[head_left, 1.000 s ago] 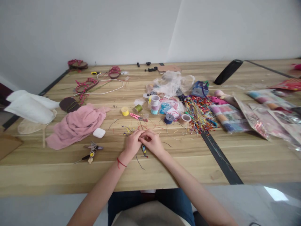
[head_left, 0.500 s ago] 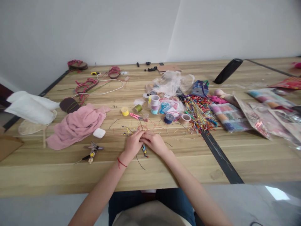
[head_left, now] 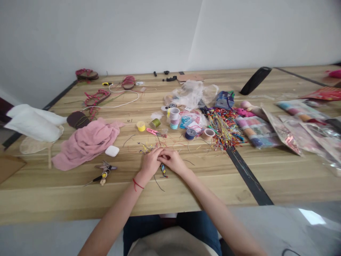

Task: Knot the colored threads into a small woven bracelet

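My left hand (head_left: 151, 163) and my right hand (head_left: 173, 160) meet at the middle of the table's near part, fingers closed and fingertips together. Out from under them, toward me, comes a patterned braided cord bracelet (head_left: 163, 170) in dark, blue and yellow thread with a reddish end. Both hands grip it, though the pinched part is hidden by the fingers. A dark loose cord (head_left: 159, 183) trails from it across the wood. Just beyond my fingers lie short yellow and blue thread ends (head_left: 145, 148) and thin red threads. A red string is tied around my left wrist.
Beyond my hands are pink thread snips (head_left: 152, 131), a yellow spool (head_left: 140, 126), a green spool (head_left: 155, 123) and a navy spool (head_left: 190, 134). A heap of colourful cords (head_left: 226, 128) lies right. Keys (head_left: 104, 174), a white case (head_left: 112, 151) and pink cloth (head_left: 87, 144) lie left.
The view has shifted slightly. My right hand's fingers have bent a little differently at the fingertips, while both hands stay on the bracelet in the same place.
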The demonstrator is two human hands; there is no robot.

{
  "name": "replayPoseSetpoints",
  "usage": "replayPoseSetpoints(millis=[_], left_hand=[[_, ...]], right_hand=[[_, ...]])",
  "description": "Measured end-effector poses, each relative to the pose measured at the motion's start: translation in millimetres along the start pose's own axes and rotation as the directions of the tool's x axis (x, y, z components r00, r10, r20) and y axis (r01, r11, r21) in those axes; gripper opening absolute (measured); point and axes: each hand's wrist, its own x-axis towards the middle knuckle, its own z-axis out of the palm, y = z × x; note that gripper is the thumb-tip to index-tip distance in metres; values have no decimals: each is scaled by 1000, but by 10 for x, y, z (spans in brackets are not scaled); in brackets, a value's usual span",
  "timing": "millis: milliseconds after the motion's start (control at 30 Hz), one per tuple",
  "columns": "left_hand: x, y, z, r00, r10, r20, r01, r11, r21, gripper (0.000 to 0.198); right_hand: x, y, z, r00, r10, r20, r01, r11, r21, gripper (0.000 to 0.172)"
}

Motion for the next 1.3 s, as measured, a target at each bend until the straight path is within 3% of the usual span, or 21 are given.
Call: replayPoseSetpoints(millis=[167,333,500,733,900,1133,1300], left_hand=[[10,11,-15,1000,-6,-4,6,998,-55,43],[29,18,-61,997,5,-78,-15,991,-133,31],[45,28,-82,991,-43,-123,23,986,-166,22],[44,44,-99,990,-74,-118,50,981,-190,26],[37,35,-97,992,-74,-106,55,984,-168,29],[20,14,-92,991,-43,-127,27,992,-122,37],[2,8,-75,991,33,-129,-35,999,-14,32]], right_hand=[[-4,-2,68,994,79,-76,-69,988,135,8],[22,-42,-45,973,137,-188,-63,933,355,15],[48,-23,-162,938,318,-135,-188,799,571,25],[49,-35,-140,922,386,-41,-246,662,708,46],[25,-27,-34,904,427,26,-305,600,740,60],[14,-1,24,914,405,16,-287,619,731,56],[6,36,36,921,390,-5,-265,634,726,53]])
